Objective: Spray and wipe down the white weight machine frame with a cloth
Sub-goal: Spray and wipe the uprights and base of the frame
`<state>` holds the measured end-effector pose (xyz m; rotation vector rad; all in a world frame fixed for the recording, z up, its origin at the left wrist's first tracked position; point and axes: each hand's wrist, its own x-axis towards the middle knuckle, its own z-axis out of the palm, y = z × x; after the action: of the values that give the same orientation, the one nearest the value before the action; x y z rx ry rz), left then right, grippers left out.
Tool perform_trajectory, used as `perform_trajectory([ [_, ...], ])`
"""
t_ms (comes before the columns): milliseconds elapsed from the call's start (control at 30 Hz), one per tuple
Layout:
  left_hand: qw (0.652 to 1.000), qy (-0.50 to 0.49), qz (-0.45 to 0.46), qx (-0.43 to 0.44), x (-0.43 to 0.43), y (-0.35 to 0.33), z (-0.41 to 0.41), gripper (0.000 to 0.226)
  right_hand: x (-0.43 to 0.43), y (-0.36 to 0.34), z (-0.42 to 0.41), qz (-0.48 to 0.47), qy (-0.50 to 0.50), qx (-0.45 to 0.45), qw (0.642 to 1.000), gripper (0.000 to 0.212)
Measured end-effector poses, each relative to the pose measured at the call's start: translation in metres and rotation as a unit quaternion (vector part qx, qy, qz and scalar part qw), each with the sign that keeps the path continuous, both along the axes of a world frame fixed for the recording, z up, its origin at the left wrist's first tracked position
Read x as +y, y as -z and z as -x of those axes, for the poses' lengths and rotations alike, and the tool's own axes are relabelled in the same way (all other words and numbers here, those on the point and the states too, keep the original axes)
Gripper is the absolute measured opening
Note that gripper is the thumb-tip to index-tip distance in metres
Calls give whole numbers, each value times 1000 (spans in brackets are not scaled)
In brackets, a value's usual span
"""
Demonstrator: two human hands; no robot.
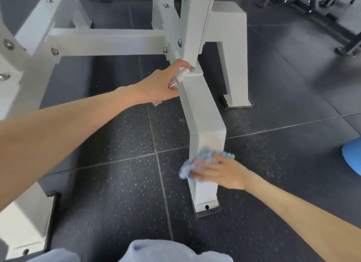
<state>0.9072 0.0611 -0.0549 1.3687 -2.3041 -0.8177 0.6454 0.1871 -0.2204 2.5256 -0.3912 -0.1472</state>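
The floor point(117, 183) is dark rubber tiles, and the white frame point(203, 113) stands on it. The left hand point(164, 84) grips a small bottle point(180, 75), its nozzle just beside the far joint of the frame. The right hand point(218, 171), fingers flat, presses a blue cloth point(197, 160) on the near leg. I think spray aimed so close to the edge may fall on the floor and make it slippery. The cloth, only pressed and not held, may slip off.
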Motion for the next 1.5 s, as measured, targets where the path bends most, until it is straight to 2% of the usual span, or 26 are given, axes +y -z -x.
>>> perform_trajectory([
  [67, 1000, -7, 5, 11, -3, -4, 3, 63, -24, -40, -12, 13, 62, -100, 993, 69],
  [133, 999, -21, -5, 31, -7, -6, 5, 62, -44, -73, -33, -47, 168, -203, 963, 63],
  [200, 999, -29, -15, 42, -10, -6, 4, 62, -73, -94, -53, -144, 339, -281, 886, 61],
  [233, 999, -31, -16, 39, -11, -5, 4, 62, -93, -103, -62, -200, 409, -326, 828, 62],
  [267, 999, -30, -18, 37, -11, -4, 4, 63, -114, -109, -70, -242, 460, -352, 778, 66],
  [333, 999, -27, -20, 32, -11, -3, 4, 63, -148, -114, -84, -277, 518, -399, 704, 78],
  [367, 999, -29, -18, 29, -12, -4, 4, 62, -163, -116, -88, -284, 544, -425, 665, 76],
  [433, 999, -39, -16, 34, -16, -6, 3, 62, -179, -119, -90, -306, 586, -481, 576, 52],
  [467, 998, -43, -17, 38, -17, -6, 2, 63, -181, -118, -89, -305, 603, -495, 546, 45],
  [533, 998, -46, -12, 42, -19, -7, 2, 64, -172, -118, -85, -276, 616, -496, 546, 42],
  [633, 999, -35, -18, 33, -16, -4, 5, 64, -137, -110, -78, -226, 651, -468, 553, 48],
  [733, 1000, -16, -22, 7, -8, 3, 10, 64, -126, -106, -77, -238, 660, -438, 562, 46],
  [767, 1000, -14, -23, 2, -6, 4, 13, 64, -132, -109, -77, -260, 658, -451, 544, 46],
  [867, 998, -24, -43, 36, -7, 2, 24, 65, -155, -118, -76, -336, 642, -518, 455, 48],
  [900, 996, -33, -60, 57, -7, 0, 25, 65, -153, -118, -77, -343, 639, -525, 446, 49],
  [1033, 987, -54, -96, 115, -10, -6, 30, 64, -109, -106, -69, -283, 638, -512, 501, 44],
  [1133, 985, -52, -116, 116, -11, -3, 35, 63, -73, -89, -62, -243, 614, -566, 493, 43],
  [1233, 985, -44, -130, 105, -9, 3, 41, 62, -48, -66, -66, -205, 520, -716, 417, 37],
  [1300, 985, -39, -134, 99, -8, 7, 44, 62, -28, -44, -72, -163, 488, -774, 369, 38],
  [1367, 985, -38, -134, 101, -8, 9, 47, 63, -5, -19, -76, -161, 498, -783, 335, 38],
  [1500, 984, -41, -130, 119, -9, 8, 48, 64, 37, 36, -75, -221, 567, -753, 251, 38],
])
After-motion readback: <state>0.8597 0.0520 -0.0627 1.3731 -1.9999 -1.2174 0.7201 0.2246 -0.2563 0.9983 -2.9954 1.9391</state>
